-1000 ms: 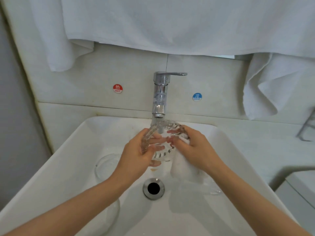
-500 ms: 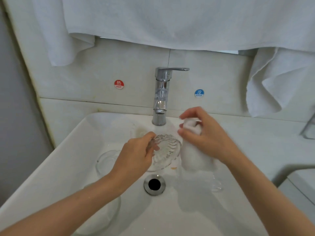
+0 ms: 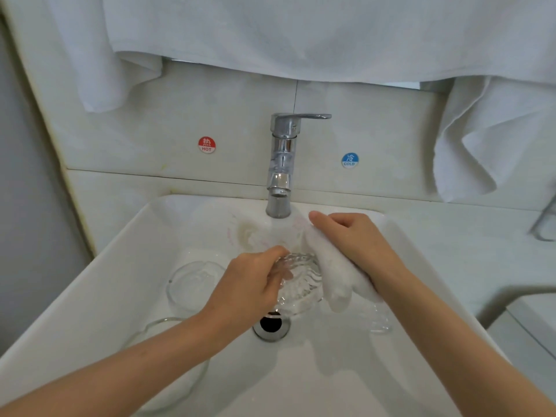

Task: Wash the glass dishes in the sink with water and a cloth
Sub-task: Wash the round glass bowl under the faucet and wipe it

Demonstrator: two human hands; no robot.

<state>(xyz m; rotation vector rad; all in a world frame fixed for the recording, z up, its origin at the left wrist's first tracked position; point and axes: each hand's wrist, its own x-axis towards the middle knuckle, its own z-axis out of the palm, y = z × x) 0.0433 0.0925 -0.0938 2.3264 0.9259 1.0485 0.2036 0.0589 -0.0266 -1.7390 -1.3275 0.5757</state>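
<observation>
Since the earlier frame the cloth (image 3: 332, 273) has come down against the ribbed dish (image 3: 301, 285). Spare glass dishes (image 3: 192, 281) wait at the sink's (image 3: 105, 266) left, clear of the work. Left hand (image 3: 248, 285) pinches the ribbed dish's rim, holding it above the drain (image 3: 272, 325) for runoff; right hand (image 3: 358, 243) clutches the cloth, apparently touching the dish's right edge.

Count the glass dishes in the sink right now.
4. A ribbed dish in the left hand above the drain; a round dish left of it; a bowl under the left forearm; a glass piece partly hidden below the cloth. More may be hidden.
</observation>
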